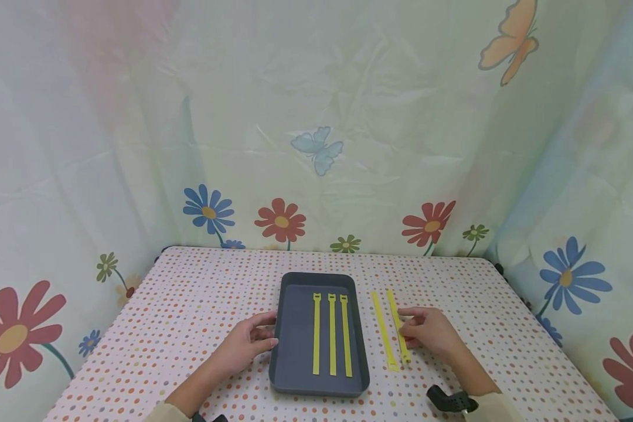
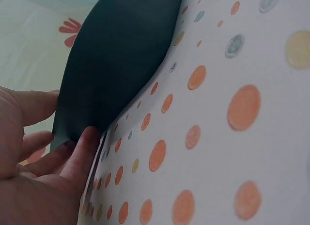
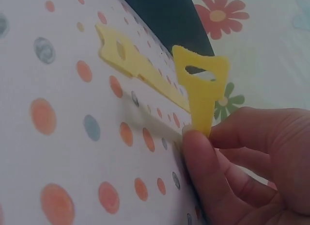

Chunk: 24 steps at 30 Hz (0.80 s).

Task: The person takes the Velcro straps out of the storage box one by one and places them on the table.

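Yellow strap (image 3: 203,99): pinched between thumb and fingers of right hand (image 1: 432,334), at tray's (image 1: 292,357) three o'clock. At nine o'clock: left hand (image 1: 242,346), with thumb and fingers spread against tray. Apparently mid-pickup; presumably calling next for carrying nine-o'clockward, into tray.

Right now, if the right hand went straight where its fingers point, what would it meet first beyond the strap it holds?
The right hand would likely meet the other yellow slotted strap outside the tray first, though depth is unclear.
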Each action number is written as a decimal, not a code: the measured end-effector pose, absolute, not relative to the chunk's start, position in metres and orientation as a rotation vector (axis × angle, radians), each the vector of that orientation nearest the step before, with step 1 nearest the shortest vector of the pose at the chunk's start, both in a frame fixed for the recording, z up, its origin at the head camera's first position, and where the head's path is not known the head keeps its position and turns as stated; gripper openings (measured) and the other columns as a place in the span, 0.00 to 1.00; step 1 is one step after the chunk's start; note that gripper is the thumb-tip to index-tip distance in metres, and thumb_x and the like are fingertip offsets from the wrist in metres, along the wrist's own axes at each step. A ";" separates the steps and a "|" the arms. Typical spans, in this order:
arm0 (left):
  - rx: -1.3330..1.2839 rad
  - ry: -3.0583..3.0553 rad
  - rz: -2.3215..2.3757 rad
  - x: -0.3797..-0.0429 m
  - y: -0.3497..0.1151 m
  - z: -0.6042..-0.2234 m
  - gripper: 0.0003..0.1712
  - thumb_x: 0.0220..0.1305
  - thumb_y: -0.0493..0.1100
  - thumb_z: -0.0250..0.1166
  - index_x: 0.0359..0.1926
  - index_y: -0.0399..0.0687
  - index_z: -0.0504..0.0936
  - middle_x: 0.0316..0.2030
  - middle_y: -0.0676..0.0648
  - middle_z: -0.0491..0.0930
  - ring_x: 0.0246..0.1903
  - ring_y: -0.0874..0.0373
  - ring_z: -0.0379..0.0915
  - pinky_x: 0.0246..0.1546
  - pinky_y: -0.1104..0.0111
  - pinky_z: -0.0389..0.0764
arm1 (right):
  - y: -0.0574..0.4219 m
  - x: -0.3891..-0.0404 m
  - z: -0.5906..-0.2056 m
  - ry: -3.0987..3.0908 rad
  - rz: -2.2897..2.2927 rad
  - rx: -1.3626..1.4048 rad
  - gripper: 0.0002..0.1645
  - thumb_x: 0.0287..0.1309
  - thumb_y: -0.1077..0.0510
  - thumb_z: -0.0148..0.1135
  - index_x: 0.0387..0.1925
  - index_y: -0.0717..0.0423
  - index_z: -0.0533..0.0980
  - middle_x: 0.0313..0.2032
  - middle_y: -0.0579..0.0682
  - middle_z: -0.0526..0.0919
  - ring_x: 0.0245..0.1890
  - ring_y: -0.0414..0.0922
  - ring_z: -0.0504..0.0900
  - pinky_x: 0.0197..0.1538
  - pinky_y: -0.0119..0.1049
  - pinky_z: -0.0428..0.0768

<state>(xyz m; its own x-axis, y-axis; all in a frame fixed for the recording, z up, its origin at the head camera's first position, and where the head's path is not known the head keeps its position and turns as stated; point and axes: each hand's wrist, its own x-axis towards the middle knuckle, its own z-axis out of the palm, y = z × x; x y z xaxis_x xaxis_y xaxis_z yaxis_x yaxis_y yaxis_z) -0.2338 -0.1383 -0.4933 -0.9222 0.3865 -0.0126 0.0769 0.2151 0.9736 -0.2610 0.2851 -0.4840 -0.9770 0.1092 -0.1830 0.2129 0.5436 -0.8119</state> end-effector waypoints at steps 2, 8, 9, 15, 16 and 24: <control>0.436 2.237 1.768 -0.234 -0.138 -0.493 0.36 0.70 0.40 0.67 0.75 0.39 0.65 0.71 0.34 0.69 0.59 0.46 0.79 0.50 0.72 0.83 | 0.284 -0.260 -0.483 2.667 -1.408 0.286 0.33 0.55 0.68 0.69 0.64 0.67 0.75 0.33 0.53 0.87 0.26 0.44 0.84 0.30 0.38 0.87; 0.433 2.242 1.756 -0.234 -0.139 -0.491 0.35 0.70 0.39 0.66 0.74 0.39 0.66 0.70 0.34 0.70 0.57 0.47 0.79 0.49 0.72 0.83 | 0.282 -0.257 -0.478 2.696 -1.344 0.295 0.31 0.56 0.67 0.68 0.63 0.68 0.76 0.34 0.55 0.85 0.25 0.43 0.84 0.29 0.37 0.86; 0.433 2.244 1.755 -0.234 -0.139 -0.491 0.35 0.71 0.39 0.66 0.74 0.39 0.66 0.70 0.34 0.70 0.57 0.47 0.80 0.49 0.72 0.83 | 0.282 -0.256 -0.476 2.703 -1.332 0.292 0.31 0.56 0.67 0.68 0.62 0.68 0.76 0.34 0.55 0.84 0.24 0.43 0.84 0.29 0.36 0.86; 0.427 2.251 1.751 -0.234 -0.139 -0.490 0.34 0.70 0.39 0.66 0.74 0.40 0.67 0.70 0.35 0.70 0.57 0.48 0.80 0.49 0.71 0.83 | 0.280 -0.256 -0.474 2.721 -1.290 0.294 0.29 0.55 0.66 0.68 0.61 0.67 0.77 0.32 0.55 0.81 0.22 0.43 0.83 0.28 0.36 0.86; 0.428 2.253 1.748 -0.235 -0.139 -0.490 0.34 0.70 0.39 0.67 0.74 0.40 0.67 0.70 0.35 0.70 0.57 0.48 0.80 0.49 0.71 0.83 | 0.280 -0.255 -0.474 2.725 -1.284 0.295 0.29 0.55 0.66 0.69 0.60 0.67 0.77 0.32 0.54 0.81 0.22 0.43 0.83 0.28 0.36 0.86; 0.440 2.258 1.741 -0.234 -0.139 -0.492 0.34 0.71 0.38 0.66 0.74 0.39 0.66 0.70 0.34 0.70 0.57 0.48 0.79 0.48 0.72 0.83 | 0.279 -0.253 -0.473 2.787 -1.218 0.233 0.25 0.55 0.65 0.69 0.56 0.69 0.79 0.25 0.52 0.82 0.22 0.43 0.82 0.25 0.37 0.84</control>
<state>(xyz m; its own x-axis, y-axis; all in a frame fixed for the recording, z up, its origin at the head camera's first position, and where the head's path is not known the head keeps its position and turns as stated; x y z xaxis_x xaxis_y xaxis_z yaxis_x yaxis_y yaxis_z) -0.2344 -0.1388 -0.4922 -0.9216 0.3877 -0.0177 0.0816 0.2382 0.9678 -0.2529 0.2787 -0.4726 -0.9842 0.1026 -0.1442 0.1755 0.6700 -0.7213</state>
